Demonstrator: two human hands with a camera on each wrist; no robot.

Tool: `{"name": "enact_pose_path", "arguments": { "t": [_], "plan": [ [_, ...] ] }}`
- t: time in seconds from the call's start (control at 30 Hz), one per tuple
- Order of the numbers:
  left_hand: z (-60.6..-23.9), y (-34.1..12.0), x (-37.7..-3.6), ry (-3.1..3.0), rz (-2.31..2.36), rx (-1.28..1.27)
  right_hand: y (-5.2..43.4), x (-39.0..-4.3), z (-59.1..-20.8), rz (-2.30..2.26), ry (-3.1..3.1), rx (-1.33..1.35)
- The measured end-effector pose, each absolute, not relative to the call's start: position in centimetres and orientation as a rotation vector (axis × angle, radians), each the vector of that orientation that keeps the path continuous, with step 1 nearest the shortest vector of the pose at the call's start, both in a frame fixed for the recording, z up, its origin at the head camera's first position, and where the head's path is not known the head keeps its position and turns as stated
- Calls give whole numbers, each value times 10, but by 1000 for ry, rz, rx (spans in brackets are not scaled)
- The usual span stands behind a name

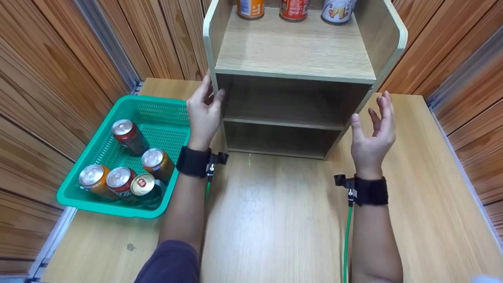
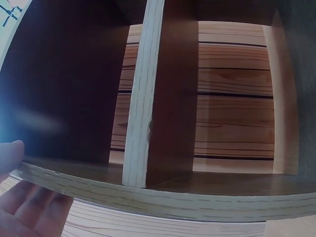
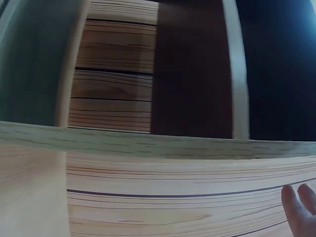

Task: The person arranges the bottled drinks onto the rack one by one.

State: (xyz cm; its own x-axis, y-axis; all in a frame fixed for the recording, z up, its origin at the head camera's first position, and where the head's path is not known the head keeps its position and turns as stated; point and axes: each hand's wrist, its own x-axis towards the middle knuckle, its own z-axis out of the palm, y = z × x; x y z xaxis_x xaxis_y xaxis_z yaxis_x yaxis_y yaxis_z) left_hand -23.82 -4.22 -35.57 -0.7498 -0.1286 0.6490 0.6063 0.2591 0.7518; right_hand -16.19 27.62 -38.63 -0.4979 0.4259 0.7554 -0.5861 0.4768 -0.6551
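Observation:
A small wooden shelf unit (image 1: 294,74) stands on the table in front of me. My left hand (image 1: 204,116) holds the front edge of its left side panel (image 2: 89,190): the thumb (image 2: 10,153) lies on the inner side, the fingers (image 2: 37,207) on the outer side. To the right of the unit my right hand (image 1: 372,143) is raised with fingers spread, apart from the right side panel (image 3: 187,147) and holding nothing. On the top board stand an orange can (image 1: 250,8), a red can (image 1: 294,8) and a white can (image 1: 338,10), their tops cut off by the view.
Left of my left forearm is a green plastic basket (image 1: 129,212) with several drink cans in it, among them a dark red can (image 1: 130,136) and a green can (image 1: 147,190). Wood-plank walls (image 1: 51,78) enclose the table (image 1: 267,220). Green cables (image 1: 347,236) run from the wristbands.

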Motion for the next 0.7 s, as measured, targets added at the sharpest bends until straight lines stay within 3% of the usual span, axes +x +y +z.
{"name": "enact_pose_path", "arguments": {
  "t": [0.7],
  "plan": [
    [-348,-46,-234,-1969,-1477,-440,286,-198,-442,1310,-1899,117]
  ]
}}
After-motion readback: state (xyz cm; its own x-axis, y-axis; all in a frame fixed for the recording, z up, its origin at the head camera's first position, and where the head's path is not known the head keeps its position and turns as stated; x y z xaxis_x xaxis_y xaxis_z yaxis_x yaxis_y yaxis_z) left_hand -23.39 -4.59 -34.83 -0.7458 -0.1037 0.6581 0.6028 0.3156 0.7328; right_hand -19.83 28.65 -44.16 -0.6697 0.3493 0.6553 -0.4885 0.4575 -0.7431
